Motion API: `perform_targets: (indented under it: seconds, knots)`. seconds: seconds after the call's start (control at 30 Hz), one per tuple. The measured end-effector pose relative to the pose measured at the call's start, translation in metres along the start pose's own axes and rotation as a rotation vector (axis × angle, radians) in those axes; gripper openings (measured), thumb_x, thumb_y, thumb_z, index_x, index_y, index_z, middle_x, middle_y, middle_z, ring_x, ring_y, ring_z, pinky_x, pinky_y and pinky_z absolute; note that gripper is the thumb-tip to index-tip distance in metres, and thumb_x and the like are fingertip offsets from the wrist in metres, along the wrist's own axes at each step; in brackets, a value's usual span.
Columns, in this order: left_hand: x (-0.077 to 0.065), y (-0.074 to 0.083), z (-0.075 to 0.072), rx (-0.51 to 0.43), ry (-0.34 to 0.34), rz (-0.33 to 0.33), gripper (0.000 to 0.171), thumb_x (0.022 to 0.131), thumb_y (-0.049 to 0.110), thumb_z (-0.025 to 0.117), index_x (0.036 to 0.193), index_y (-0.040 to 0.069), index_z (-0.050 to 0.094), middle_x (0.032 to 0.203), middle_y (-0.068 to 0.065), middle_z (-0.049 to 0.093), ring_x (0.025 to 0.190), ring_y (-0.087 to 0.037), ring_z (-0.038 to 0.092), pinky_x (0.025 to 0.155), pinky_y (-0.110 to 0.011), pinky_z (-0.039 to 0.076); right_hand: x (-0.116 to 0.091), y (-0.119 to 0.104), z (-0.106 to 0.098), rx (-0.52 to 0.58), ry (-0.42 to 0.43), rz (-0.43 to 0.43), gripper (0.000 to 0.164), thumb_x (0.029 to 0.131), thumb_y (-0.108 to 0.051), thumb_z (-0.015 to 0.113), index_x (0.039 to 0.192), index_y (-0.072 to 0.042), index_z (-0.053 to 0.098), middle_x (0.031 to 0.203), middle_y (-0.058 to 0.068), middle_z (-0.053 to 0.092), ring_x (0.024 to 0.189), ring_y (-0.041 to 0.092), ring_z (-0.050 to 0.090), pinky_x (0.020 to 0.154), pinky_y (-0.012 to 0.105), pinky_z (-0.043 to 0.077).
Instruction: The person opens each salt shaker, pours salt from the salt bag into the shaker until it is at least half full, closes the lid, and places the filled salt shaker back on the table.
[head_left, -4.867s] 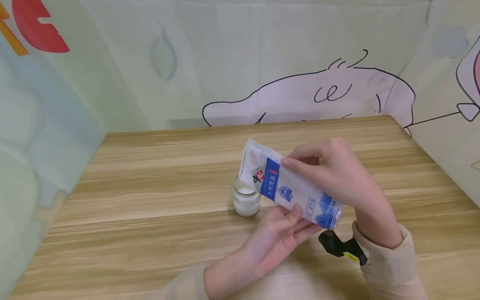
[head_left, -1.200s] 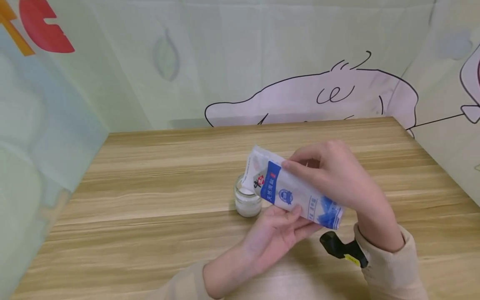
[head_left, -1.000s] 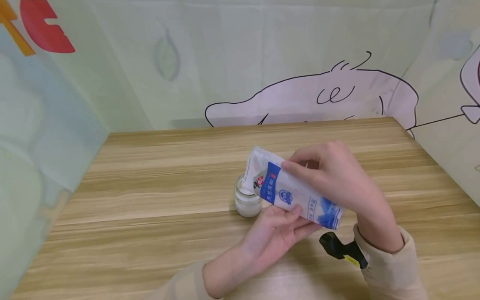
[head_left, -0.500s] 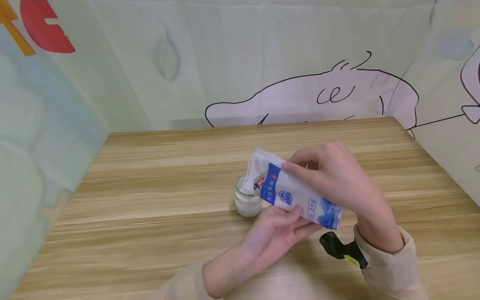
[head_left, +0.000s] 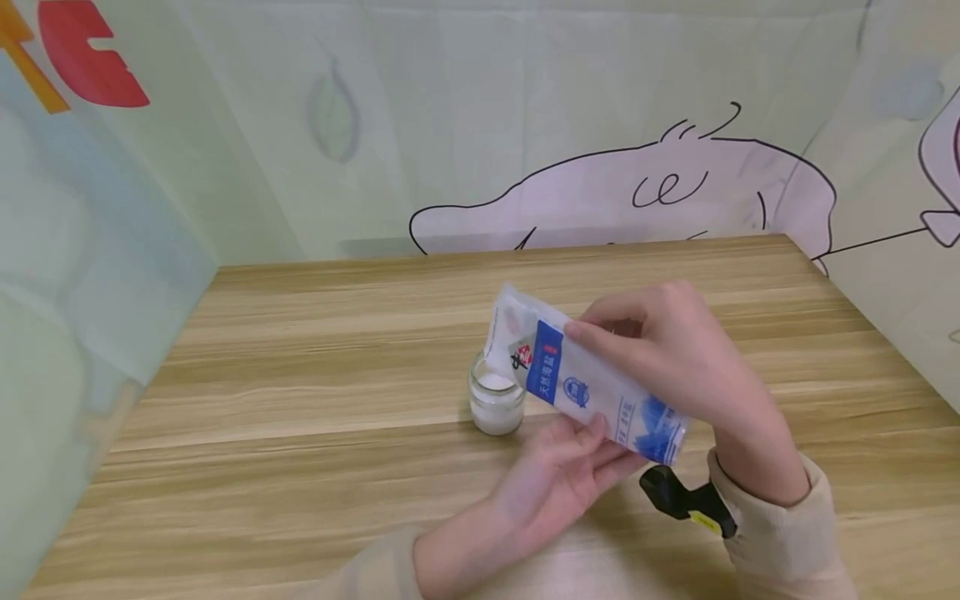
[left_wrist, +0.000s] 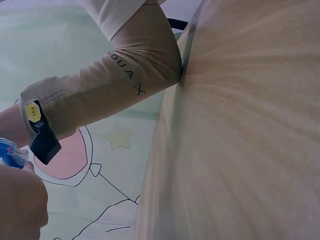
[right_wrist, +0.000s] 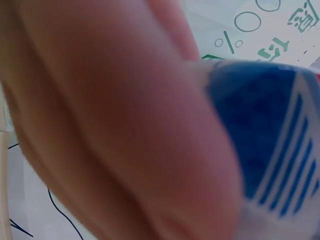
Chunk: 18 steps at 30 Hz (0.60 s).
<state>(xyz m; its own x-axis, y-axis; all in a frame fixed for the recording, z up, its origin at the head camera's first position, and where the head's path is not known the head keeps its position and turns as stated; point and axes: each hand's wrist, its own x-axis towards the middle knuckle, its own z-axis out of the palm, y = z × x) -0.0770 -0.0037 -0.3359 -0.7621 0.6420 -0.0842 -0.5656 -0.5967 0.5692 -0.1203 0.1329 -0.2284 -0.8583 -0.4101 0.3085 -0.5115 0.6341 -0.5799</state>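
Observation:
A white and blue bag of sea salt (head_left: 576,390) is tilted in the head view, its upper left end down over the mouth of a small glass jar (head_left: 497,412). White salt fills much of the jar. My right hand (head_left: 667,350) pinches the bag's upper edge from above. From below, my left hand (head_left: 558,479) holds its lower edge, thumb on the printed front and fingers behind. The bag's blue end (right_wrist: 260,125) shows close up beside blurred fingers in the right wrist view. Only a corner of the bag (left_wrist: 12,154) appears in the left wrist view.
The jar stands on a wood-grain table (head_left: 300,375). Printed cloth walls (head_left: 450,125) rise behind and at both sides. A black wrist device (head_left: 686,500) with a yellow label sits at the right sleeve cuff.
The bag dipped toward the jar, then rose slightly in the last half second, showing more of the salt inside. Both hands keep their hold; the jar stays put.

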Motion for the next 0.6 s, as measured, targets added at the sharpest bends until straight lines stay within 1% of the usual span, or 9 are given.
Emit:
perform_targets:
  seconds: [0.23,0.5,0.6]
  knots:
    - [-0.0001,-0.0032,0.0005,0.012,0.014,0.007,0.044,0.1,0.013,0.044,0.143,0.008,0.035,0.147,-0.017,0.044,0.137,-0.031,0.043,0.109,-0.032,0.044,-0.0002,0.0004,-0.0014,0.007,0.009,-0.002,0.015,0.092,-0.022,0.065,0.081,-0.018,0.075,0.066,-0.006,0.069,0.053,0.009,0.056,0.05,0.022,0.048]
    - [-0.0009,-0.0009,0.0012,0.008,0.007,-0.003,0.044,0.1,0.012,0.043,0.143,0.007,0.035,0.147,-0.018,0.043,0.137,-0.032,0.042,0.113,-0.036,0.039,0.0006,-0.0001,-0.0006,0.003,-0.019,0.015,0.016,0.092,-0.023,0.065,0.08,-0.019,0.075,0.065,-0.006,0.068,0.053,0.009,0.055,0.05,0.022,0.047]
    - [-0.0005,0.0017,0.0016,0.005,-0.003,-0.005,0.044,0.1,0.01,0.043,0.143,0.008,0.035,0.147,-0.018,0.043,0.138,-0.032,0.042,0.112,-0.035,0.041,0.0013,0.0002,-0.0001,-0.013,-0.023,0.014,0.016,0.092,-0.023,0.064,0.081,-0.019,0.074,0.064,-0.006,0.067,0.052,0.009,0.055,0.049,0.022,0.047]
